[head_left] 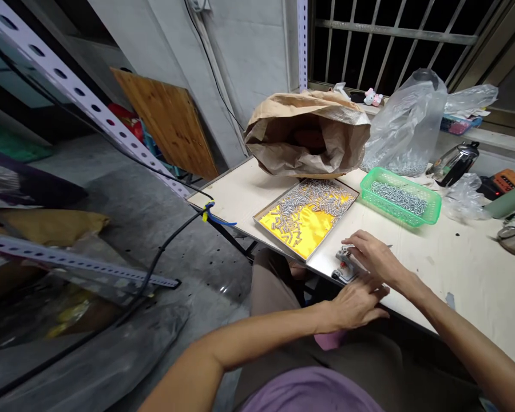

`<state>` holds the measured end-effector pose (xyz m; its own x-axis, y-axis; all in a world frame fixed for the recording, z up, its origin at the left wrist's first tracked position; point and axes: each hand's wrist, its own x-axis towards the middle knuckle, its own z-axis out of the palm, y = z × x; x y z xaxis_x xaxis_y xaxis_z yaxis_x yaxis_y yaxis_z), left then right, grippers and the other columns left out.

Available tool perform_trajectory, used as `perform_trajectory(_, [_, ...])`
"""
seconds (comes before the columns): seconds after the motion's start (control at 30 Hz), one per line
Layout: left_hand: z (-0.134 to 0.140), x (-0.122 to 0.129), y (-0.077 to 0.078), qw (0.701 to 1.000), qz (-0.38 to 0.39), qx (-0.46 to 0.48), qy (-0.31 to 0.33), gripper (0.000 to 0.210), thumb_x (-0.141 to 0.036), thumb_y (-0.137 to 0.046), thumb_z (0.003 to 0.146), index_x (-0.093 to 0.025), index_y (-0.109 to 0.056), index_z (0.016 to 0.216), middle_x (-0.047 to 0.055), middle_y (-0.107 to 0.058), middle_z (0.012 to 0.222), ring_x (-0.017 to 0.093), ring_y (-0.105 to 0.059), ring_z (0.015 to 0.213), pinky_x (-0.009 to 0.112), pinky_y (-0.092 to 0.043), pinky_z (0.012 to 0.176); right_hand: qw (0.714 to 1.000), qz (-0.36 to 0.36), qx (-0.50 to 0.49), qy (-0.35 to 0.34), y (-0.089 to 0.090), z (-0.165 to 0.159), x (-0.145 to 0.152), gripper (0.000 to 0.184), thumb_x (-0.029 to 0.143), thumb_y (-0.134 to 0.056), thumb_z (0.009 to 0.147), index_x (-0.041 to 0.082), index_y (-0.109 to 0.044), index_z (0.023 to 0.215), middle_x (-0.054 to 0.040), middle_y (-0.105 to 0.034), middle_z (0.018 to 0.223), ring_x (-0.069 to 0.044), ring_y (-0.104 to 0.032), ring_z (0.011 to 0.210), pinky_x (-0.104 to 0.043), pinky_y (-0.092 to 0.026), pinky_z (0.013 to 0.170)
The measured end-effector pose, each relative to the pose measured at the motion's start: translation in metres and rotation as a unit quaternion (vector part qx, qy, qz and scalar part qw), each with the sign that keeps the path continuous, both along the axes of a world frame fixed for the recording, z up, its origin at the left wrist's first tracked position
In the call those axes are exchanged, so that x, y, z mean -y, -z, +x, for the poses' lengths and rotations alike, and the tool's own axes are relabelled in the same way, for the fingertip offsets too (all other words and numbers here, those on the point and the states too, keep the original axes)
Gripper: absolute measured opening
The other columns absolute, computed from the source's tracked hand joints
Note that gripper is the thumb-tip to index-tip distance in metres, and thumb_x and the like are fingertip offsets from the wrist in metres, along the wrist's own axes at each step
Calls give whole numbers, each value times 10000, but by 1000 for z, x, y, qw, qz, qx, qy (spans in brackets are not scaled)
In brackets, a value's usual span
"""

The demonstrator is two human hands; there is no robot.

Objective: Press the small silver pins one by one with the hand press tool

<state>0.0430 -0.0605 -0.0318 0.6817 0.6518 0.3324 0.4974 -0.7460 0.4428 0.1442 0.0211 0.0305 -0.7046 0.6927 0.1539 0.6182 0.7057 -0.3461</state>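
Note:
A small metal fixture [344, 266] with a red spot and a dark knob sits at the table's near edge. My right hand [378, 257] reaches over it from the right, fingers stretched and slightly bent, fingertips at its top. Close below, my left hand [355, 304] lies at the table edge with its fingers apart, pointing right. No held part shows in either hand, though the undersides of the fingers are hidden. Beyond the fixture, a shallow tray [284, 246] with a yellow lining bears many small silver metal pins. More such pins fill a green plastic basket [431, 213] to its right.
A crumpled brown paper bag [309, 134] stands open behind the tray. Clear plastic bags [405, 129], a glass-and-black pot [454, 163] and an orange-and-black device [504, 183] crowd the back right. A black cable [165, 243] runs past the table's left corner, along a perforated metal post [98, 111].

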Motion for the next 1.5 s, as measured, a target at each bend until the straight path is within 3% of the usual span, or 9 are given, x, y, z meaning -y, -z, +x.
perform_trajectory(0.13, [-40,-1,-19,996,14,35,-83,250,-213,-374,960,-158,-612,1013,99,-610,1052,184,-546,1015,314,-460,898,999,-34,-10,16,7,32,24,263,222,-373,932,200,-617,1029,-69,-607,932,-175,-602,869,-302,-497,752])
perform_trajectory(0.27, [-82,-18,-23,982,-24,-19,-185,203,-207,-430,940,-174,-629,957,65,-612,894,179,-553,869,300,-475,773,999,-35,12,20,23,49,45,238,256,-457,905,205,-583,1100,-86,-610,956,-207,-577,880,-346,-491,770])
perform_trajectory(0.5, [-94,-37,-18,991,-52,-99,-73,222,-232,-430,947,-172,-622,855,48,-581,853,158,-522,841,256,-417,730,997,-2,14,80,51,55,46,233,241,-362,936,185,-582,986,-82,-580,863,-216,-540,828,-359,-462,749])
perform_trajectory(0.87, [-74,-55,-9,983,-23,-175,-41,209,-222,-464,934,-159,-616,805,44,-580,823,160,-519,821,250,-395,662,990,-2,-42,136,46,89,52,240,280,-338,963,199,-561,931,-81,-573,875,-210,-523,839,-363,-462,769])
perform_trajectory(0.97, [-53,-80,-32,987,15,-141,-76,188,-195,-496,913,-159,-622,779,34,-580,783,154,-536,803,245,-417,680,988,22,-39,145,48,90,55,218,260,-354,959,206,-561,914,-73,-581,865,-203,-536,818,-348,-473,748])
perform_trajectory(1.13, [-5,-141,-117,975,155,19,-157,179,-217,-549,892,-173,-613,1053,55,-602,935,179,-562,906,286,-464,773,984,80,-24,160,55,90,54,191,215,-377,945,230,-568,941,-57,-588,867,-199,-547,802,-339,-479,721])
perform_trajectory(1.23, [-4,-159,-142,958,196,72,-195,229,-209,-545,894,-176,-601,1114,56,-604,974,174,-567,932,290,-470,805,983,90,-20,161,59,92,55,200,220,-375,949,240,-571,982,-58,-582,877,-201,-541,807,-339,-473,727])
perform_trajectory(1.37, [-48,-160,-119,954,154,26,-254,179,-213,-512,899,-179,-683,938,47,-633,887,166,-580,877,269,-464,779,983,84,-37,161,62,93,55,233,238,-347,957,229,-580,963,-68,-582,863,-207,-536,802,-347,-467,724])
perform_trajectory(1.5, [-113,-143,-86,938,17,-92,-334,179,-207,-534,852,-175,-709,828,39,-663,825,170,-589,818,251,-441,712,983,72,-75,152,69,96,51,278,318,-331,962,227,-593,934,-74,-580,819,-215,-528,764,-364,-462,704])
